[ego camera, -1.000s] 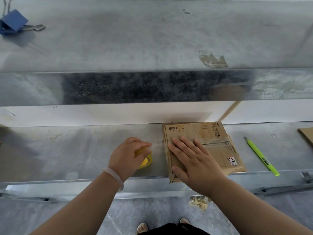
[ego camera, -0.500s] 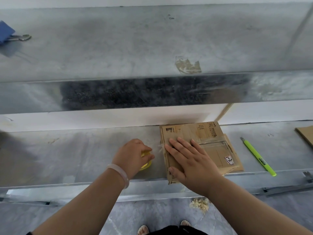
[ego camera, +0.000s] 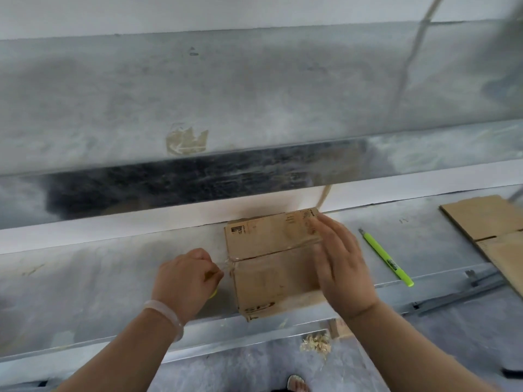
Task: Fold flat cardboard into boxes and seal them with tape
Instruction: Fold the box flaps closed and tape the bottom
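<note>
Two hands flanking brown rectangular cardboard box [ego camera: 268,250]: left hand [ego camera: 184,275] curled round yellow tape roll [ego camera: 214,292]; right hand [ego camera: 339,264] laid flat, uncurled, on its top.

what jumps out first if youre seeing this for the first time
A small cardboard box sits centre on the metal bench, the right hand flat against its right side, the left hand gripping a mostly hidden yellow tape roll at its left edge. A bright green pen lies to its right, near flat cardboard at the far right.
</note>
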`<state>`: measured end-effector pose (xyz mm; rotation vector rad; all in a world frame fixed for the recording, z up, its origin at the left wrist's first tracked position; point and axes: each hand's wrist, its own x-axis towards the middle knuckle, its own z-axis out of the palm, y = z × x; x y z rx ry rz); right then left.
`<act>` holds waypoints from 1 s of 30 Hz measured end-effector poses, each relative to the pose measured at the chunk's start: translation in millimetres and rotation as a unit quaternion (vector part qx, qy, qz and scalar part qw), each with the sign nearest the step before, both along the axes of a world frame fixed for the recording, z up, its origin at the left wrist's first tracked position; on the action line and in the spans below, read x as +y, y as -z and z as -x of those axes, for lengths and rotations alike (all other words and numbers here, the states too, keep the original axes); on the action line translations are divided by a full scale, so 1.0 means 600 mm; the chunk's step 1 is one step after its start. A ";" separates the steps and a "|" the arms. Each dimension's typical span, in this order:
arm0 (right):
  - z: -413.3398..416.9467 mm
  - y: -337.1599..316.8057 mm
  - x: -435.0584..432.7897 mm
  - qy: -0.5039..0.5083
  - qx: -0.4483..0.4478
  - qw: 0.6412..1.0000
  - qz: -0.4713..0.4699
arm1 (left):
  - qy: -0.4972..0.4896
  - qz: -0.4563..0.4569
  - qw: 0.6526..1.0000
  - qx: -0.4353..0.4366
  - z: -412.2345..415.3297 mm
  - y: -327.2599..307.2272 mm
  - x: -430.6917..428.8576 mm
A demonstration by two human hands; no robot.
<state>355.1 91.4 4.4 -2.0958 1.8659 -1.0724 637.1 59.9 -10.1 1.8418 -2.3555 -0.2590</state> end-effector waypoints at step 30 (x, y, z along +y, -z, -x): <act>-0.120 -0.087 0.119 -0.002 -0.444 0.831 -0.335 | -0.009 -0.020 0.998 0.066 -0.015 -0.009 0.003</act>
